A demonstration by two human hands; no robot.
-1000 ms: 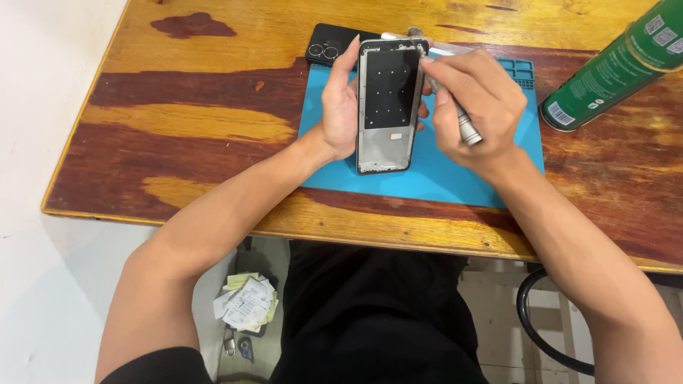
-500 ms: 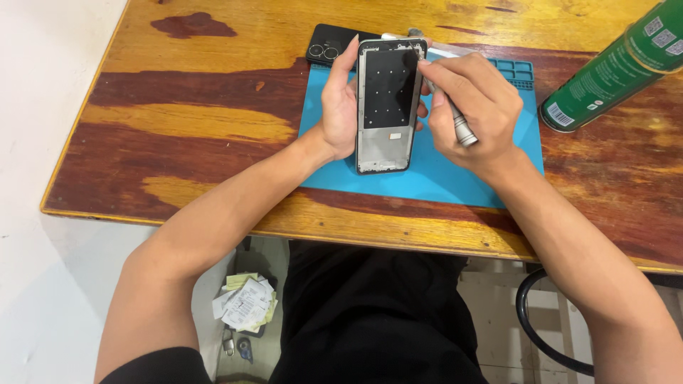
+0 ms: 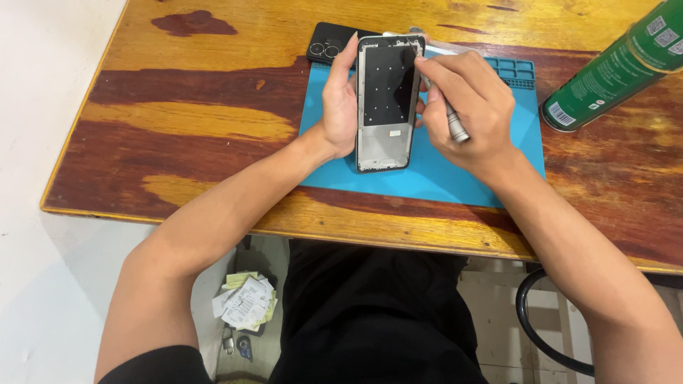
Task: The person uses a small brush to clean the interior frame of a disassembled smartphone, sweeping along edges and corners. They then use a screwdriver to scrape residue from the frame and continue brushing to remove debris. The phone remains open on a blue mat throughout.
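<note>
Glossy streaked wood table (image 3: 178, 121), blue rubber mat (image 3: 441, 178) top centre. Left hand (image 3: 340, 107) grips rectangular phone frame (image 3: 385, 103) edge over mat; right hand (image 3: 469, 107) fingers clenched round slim metal screwdriver (image 3: 455, 128), tip at frame's upper right. Green can (image 3: 612, 67) far right.

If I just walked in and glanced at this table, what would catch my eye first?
Probably the opened phone frame at the middle, steadied on the blue mat by the left hand. The right hand works a slim metal tool at its top edge. A green spray can lies at the far right.
</note>
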